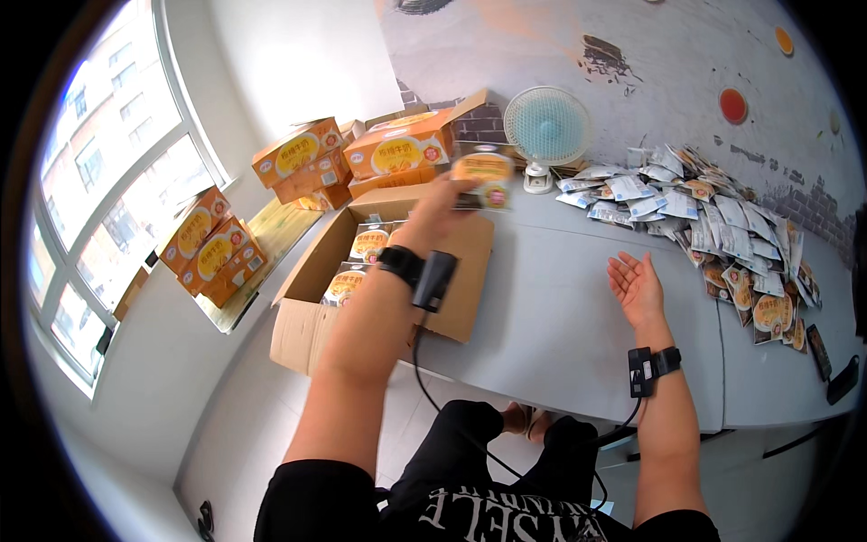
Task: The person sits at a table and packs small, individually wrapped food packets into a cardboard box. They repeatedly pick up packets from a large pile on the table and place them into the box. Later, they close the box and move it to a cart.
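Note:
My left hand (pixel 443 203) grips a flat orange-and-dark food packet (pixel 484 177) by its left edge, raised over the back right side of an open cardboard box (pixel 467 291). Similar packets (pixel 345 283) lie inside the box, partly hidden by my left forearm. My right hand (pixel 637 288) is palm up with its fingers apart and holds nothing, over the grey table (pixel 555 291). To its right and behind it lies a large heap of packets (pixel 738 230), some showing their white backs, others their printed fronts. A black device is strapped to each wrist.
Orange printed cartons (pixel 399 152) are stacked behind the open box, with more stacks (pixel 298 156) beside the window and on the wooden sill (pixel 284 227). A small clip fan (pixel 547 129) stands at the back. Dark objects (pixel 842 381) lie at the table's right end.

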The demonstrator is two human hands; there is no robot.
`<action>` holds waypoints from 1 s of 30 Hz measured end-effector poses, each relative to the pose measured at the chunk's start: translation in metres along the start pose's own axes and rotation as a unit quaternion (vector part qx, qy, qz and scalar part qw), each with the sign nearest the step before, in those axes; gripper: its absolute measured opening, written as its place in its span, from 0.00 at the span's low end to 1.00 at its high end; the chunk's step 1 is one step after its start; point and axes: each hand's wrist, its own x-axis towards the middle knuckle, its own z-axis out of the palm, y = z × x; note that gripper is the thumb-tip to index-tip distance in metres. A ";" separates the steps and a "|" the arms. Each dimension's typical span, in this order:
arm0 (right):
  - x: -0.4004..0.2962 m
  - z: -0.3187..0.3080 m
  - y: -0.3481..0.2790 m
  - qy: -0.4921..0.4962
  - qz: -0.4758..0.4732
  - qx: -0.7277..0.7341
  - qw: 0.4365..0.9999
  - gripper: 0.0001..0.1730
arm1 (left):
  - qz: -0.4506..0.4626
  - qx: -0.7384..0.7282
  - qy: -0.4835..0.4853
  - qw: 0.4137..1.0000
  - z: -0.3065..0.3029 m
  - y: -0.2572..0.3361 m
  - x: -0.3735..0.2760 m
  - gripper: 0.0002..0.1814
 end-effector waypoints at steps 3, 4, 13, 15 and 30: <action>0.003 -0.004 0.000 0.006 -0.002 -0.004 1.000 0.31 | 0.005 0.043 0.070 0.997 -0.061 0.025 -0.002 0.13; 0.004 -0.006 -0.001 0.013 -0.005 -0.006 1.000 0.31 | 0.009 0.042 0.078 0.996 -0.071 0.030 -0.008 0.12; 0.014 -0.020 -0.004 0.064 -0.020 0.047 0.997 0.26 | -0.075 0.126 0.197 0.969 -0.191 0.025 -0.026 0.07; 0.017 -0.027 -0.005 0.075 -0.024 0.067 0.995 0.25 | -0.094 0.143 0.196 0.965 -0.197 0.017 -0.023 0.08; 0.035 -0.061 -0.003 0.098 -0.052 0.269 0.957 0.19 | -0.118 0.299 0.147 0.935 -0.187 -0.016 -0.006 0.04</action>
